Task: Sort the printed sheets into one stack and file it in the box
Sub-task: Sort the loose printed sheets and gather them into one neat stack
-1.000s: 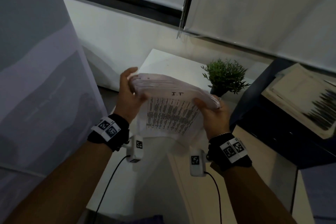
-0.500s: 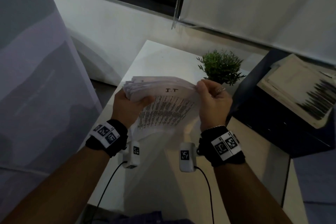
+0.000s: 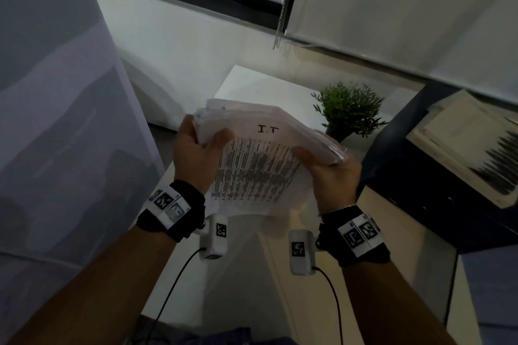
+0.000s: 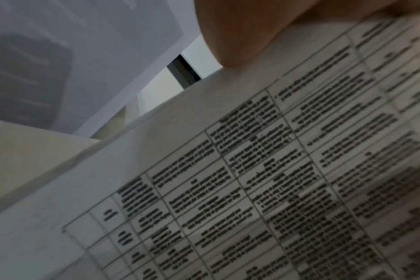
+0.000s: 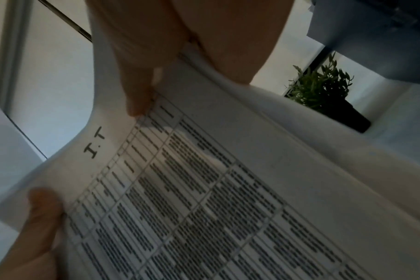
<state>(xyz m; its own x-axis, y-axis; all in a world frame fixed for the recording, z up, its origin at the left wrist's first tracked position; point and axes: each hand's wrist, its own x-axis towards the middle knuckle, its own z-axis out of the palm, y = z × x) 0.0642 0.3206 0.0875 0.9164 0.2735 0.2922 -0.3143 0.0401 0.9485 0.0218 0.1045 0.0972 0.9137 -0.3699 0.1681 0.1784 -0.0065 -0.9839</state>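
Stack: the stack of printed sheets [image 3: 260, 148] is held up in the air above the white table [image 3: 252, 81], between both hands, its top bent over and away so the sheets arch.
Front sheet: faces the person; "I.T" is handwritten near the top, and below it hangs a printed table of rows and columns.
Left hand [image 3: 196, 157]: grip closed on the stack's upper left corner, thumb on the front sheet, fingers behind the paper.
Right hand [image 3: 333, 173]: grip closed on the stack's right edge, thumb on the printed face, fingers under and behind the sheets.
Stack relative to grip: the bent top lies between the two hands; the lower part of the front sheet hangs free below them, touching nothing.
Left wrist view: the thumb [image 4: 240, 32] lies on the sheet's edge, the printed table filling most of the picture.
Right wrist view: the thumb [image 5: 137, 79] presses on the sheet near "I.T"; the other hand's thumb shows at lower left.
Nearby: a small green potted plant [image 3: 349, 109] stands on the table beyond the stack; to the right a dark printer [image 3: 437, 176] carries more paper on top.
Hard to make out: the print is too blurred to read; the fingers behind the stack are hidden; how many sheets there are cannot be told; no filing box can be picked out.
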